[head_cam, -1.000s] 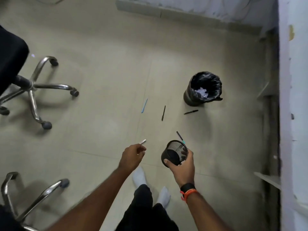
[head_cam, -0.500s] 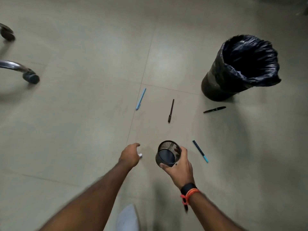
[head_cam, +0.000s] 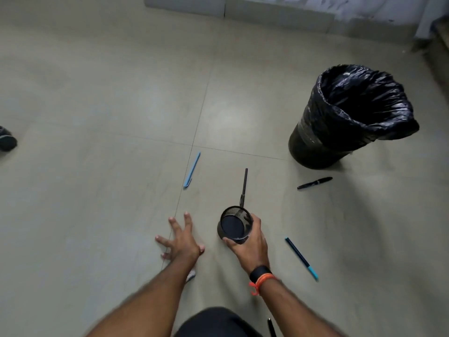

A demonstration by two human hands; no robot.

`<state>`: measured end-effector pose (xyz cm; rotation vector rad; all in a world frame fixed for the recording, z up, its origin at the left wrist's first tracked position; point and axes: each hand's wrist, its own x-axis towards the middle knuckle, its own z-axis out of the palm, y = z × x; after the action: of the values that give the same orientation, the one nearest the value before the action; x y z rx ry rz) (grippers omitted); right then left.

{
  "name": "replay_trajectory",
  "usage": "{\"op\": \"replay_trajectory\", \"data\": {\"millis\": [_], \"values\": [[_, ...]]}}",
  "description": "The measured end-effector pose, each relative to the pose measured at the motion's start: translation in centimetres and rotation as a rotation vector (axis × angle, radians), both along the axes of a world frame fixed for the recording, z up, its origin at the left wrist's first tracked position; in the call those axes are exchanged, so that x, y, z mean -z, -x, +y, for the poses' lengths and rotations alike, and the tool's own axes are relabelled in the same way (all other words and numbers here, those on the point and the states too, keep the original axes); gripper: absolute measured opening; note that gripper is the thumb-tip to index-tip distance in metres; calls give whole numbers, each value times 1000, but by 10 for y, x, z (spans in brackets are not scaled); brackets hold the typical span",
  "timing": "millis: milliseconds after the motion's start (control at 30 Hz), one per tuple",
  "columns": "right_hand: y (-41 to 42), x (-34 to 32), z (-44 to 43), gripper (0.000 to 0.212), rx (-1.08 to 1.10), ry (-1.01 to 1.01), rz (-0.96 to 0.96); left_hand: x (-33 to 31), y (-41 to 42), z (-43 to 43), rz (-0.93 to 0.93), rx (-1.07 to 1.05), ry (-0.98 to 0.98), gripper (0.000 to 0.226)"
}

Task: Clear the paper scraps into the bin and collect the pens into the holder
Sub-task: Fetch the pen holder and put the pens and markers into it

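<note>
My right hand (head_cam: 251,244) grips a black mesh pen holder (head_cam: 235,225), tilted so its mouth faces me; it looks empty. My left hand (head_cam: 181,239) is spread open, fingers apart, low over the floor tiles. Pens lie scattered on the floor: a light blue pen (head_cam: 192,170) ahead of my left hand, a thin black pen (head_cam: 244,187) just beyond the holder, a black marker (head_cam: 314,183) near the bin, a dark pen with a teal end (head_cam: 301,258) to the right of my right hand. The bin (head_cam: 349,117), lined with a black bag, stands at the right.
A black pen tip (head_cam: 271,327) shows at the bottom edge beside my dark-clothed knee (head_cam: 218,322). A white object (head_cam: 190,276) peeks out under my left forearm. A chair caster (head_cam: 7,139) sits at the left edge. A wall base (head_cam: 267,10) runs along the top.
The view has dropped closer to the floor. My left hand, closed around a small white thing before, is now spread open with nothing in it. The holder stays in my right hand.
</note>
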<state>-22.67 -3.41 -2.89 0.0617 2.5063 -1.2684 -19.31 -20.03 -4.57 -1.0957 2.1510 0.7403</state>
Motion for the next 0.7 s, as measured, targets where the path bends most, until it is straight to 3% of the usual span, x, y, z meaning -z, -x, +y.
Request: {"op": "replay_trajectory", "data": {"millis": [200,400,700], "values": [[-14,22,31,99,-73,-65,5,0,16,-2,-28,15,36,121],[-33,39,109,54,264,-409,269,7,16,-1,-26,49,83,123],[-26,47,154,19,461,-536,62,9,2,-6,45,106,111,119]]}}
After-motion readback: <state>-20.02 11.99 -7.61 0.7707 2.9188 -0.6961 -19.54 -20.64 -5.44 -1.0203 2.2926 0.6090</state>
